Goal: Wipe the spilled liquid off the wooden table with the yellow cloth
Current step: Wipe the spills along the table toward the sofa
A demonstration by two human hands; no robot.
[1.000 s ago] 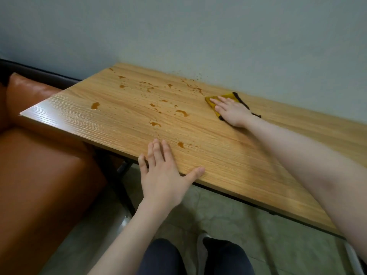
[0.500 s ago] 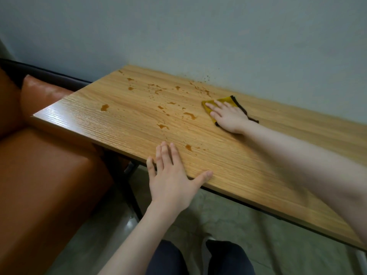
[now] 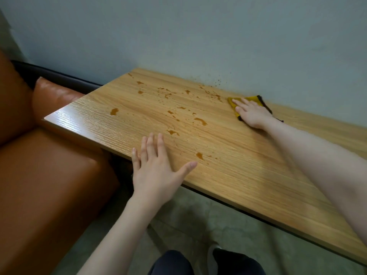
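Pressure matters most: our right hand (image 3: 253,114) lies flat, fingers straight, on the yellow cloth (image 3: 246,100) at 2 o'clock by the wall (image 3: 198,36), and we should sweep toward 9 o'clock through the brown drops (image 3: 200,121). Our left hand (image 3: 156,167), spread flat, braces the table (image 3: 258,165).
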